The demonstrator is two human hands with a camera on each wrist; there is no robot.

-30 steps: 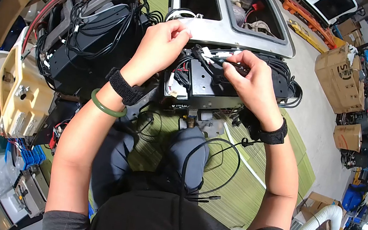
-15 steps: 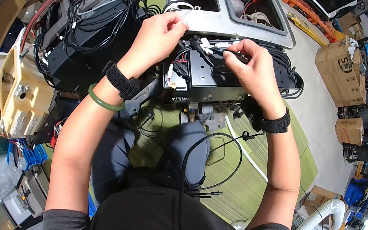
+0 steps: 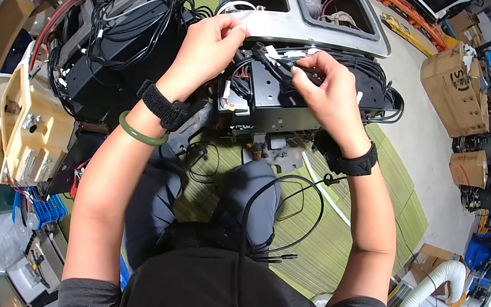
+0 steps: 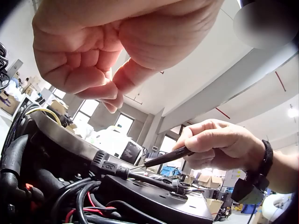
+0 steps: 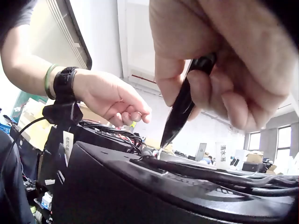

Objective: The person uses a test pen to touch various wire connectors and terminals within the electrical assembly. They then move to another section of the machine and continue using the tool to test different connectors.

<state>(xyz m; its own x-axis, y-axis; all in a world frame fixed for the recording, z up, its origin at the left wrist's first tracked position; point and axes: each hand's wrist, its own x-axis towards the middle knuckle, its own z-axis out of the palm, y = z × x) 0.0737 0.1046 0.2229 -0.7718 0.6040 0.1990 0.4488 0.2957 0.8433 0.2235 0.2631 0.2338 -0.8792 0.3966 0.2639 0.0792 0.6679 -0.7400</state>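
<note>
My right hand (image 3: pixel 330 96) grips a slim black-handled tool (image 4: pixel 166 157) above a black metal box (image 3: pixel 268 93). In the left wrist view, the tool's thin metal tip meets a black cable connector (image 4: pixel 106 163) at the box's top. The handle (image 5: pixel 177 109) slants down between thumb and fingers in the right wrist view. My left hand (image 3: pixel 205 52) hovers left of the connector, fingers curled, thumb against the forefinger; nothing shows between them. Black cables (image 3: pixel 366 67) run along the box's far side, with white plugs (image 3: pixel 294 53) near the tool.
Beyond the box lies a silver-grey frame (image 3: pixel 271 25) with two openings. On the left stand another cable-covered black unit (image 3: pixel 123 40) and a cream moulded housing (image 3: pixel 38 135). A looped black cable (image 3: pixel 320 212) hangs before my torso. Cardboard boxes (image 3: pixel 452 89) stand at right.
The box and frame sit slightly higher and further left in the head view. My right hand has shifted a little left with the tool; my left hand keeps its curled pose.
</note>
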